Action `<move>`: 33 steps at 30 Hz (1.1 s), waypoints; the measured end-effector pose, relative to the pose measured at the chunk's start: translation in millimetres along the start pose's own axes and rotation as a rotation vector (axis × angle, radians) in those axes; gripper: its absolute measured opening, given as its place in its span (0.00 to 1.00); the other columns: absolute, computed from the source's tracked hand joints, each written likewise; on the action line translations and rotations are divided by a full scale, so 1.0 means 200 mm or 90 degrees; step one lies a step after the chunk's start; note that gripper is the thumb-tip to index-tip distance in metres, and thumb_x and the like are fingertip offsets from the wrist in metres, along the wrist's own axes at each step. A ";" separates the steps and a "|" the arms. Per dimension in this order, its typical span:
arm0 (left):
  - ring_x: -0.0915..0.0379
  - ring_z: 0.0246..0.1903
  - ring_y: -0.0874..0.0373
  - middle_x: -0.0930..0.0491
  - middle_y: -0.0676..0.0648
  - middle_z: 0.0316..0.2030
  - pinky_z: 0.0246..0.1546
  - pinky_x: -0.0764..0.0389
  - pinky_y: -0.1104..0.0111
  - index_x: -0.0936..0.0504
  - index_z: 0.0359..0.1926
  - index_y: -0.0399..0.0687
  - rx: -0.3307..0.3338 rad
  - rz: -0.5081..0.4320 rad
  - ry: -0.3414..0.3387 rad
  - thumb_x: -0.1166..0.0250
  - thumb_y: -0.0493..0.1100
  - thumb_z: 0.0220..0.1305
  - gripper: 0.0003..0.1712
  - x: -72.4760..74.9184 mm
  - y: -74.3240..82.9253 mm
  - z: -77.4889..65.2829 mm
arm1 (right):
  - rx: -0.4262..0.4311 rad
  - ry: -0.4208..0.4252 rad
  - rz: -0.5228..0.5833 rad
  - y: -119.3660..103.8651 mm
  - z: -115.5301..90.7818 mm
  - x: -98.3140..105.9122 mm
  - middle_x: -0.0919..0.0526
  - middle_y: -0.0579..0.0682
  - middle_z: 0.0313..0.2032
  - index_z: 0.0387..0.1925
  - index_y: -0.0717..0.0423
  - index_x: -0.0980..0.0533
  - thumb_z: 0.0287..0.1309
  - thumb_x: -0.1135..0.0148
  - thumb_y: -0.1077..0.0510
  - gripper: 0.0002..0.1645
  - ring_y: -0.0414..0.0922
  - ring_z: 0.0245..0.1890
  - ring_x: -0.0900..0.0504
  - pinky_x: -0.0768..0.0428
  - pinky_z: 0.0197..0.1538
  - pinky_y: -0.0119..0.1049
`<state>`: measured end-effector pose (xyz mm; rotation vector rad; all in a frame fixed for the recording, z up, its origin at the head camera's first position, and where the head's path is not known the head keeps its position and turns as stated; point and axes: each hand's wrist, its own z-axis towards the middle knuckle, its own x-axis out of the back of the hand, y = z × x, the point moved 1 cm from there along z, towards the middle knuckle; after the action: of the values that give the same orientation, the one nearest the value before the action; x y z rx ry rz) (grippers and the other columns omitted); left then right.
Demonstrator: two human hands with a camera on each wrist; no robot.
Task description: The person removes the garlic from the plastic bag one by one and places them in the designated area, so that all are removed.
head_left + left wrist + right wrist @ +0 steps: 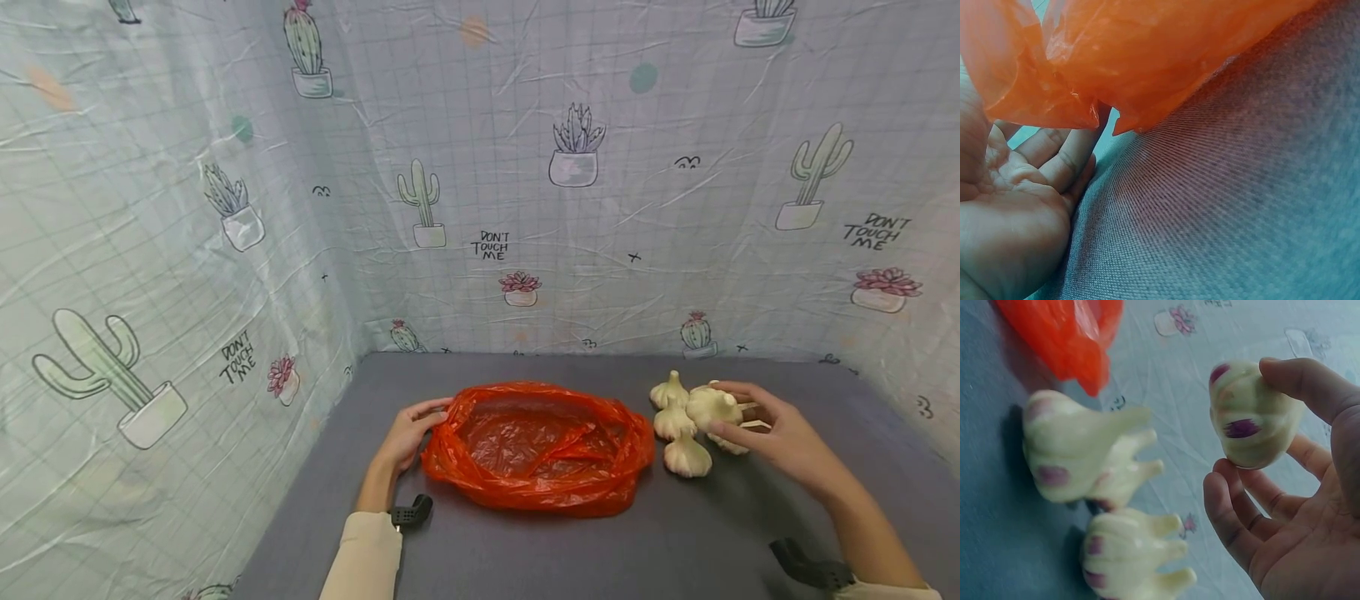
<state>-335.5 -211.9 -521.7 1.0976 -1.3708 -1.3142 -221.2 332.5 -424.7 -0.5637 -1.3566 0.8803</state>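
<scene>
A red plastic bag [540,500] lies on the grey table with its wide mouth facing up. At its left rim, my left hand [405,435] holds the edge between thumb and fingers; in the left wrist view the bag [1141,69] hides those fingertips. To the right of the bag, my right hand [783,433] grips a garlic bulb [711,407] between thumb and fingers. In the right wrist view that bulb [1254,415], pale with purple patches, is held above the table. Several more garlic bulbs [687,457] sit close together between bag and hand.
A grey cloth-covered table [525,554] bears everything. Behind and to the left hang pale curtains [465,167] printed with cacti and lettering. Each wrist carries a black device [411,512].
</scene>
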 end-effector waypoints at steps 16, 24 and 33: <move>0.19 0.53 0.60 0.18 0.42 0.61 0.51 0.17 0.69 0.19 0.63 0.39 -0.003 -0.004 -0.001 0.37 0.38 0.72 0.21 0.00 0.00 0.00 | -0.055 -0.011 -0.060 0.17 -0.02 0.17 0.36 0.63 0.67 0.76 0.44 0.37 0.71 0.37 0.49 0.36 0.18 0.45 0.28 0.20 0.42 0.47; 0.18 0.52 0.60 0.17 0.43 0.60 0.50 0.16 0.68 0.19 0.63 0.38 -0.002 -0.008 0.002 0.37 0.37 0.72 0.21 -0.01 0.00 -0.01 | -0.067 -0.020 -0.080 0.24 -0.04 0.22 0.31 0.52 0.64 0.76 0.46 0.37 0.71 0.38 0.48 0.36 0.20 0.44 0.26 0.21 0.41 0.43; 0.18 0.52 0.60 0.18 0.42 0.61 0.50 0.16 0.68 0.19 0.64 0.39 0.003 -0.006 0.002 0.37 0.38 0.72 0.21 0.00 0.00 -0.01 | -0.096 -0.035 -0.084 0.33 -0.08 0.24 0.27 0.40 0.57 0.74 0.50 0.36 0.71 0.37 0.47 0.36 0.22 0.43 0.24 0.20 0.40 0.42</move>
<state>-334.2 -211.5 -521.4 1.1100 -1.3685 -1.3156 -220.8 411.8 -450.1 -0.5620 -1.5013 0.6946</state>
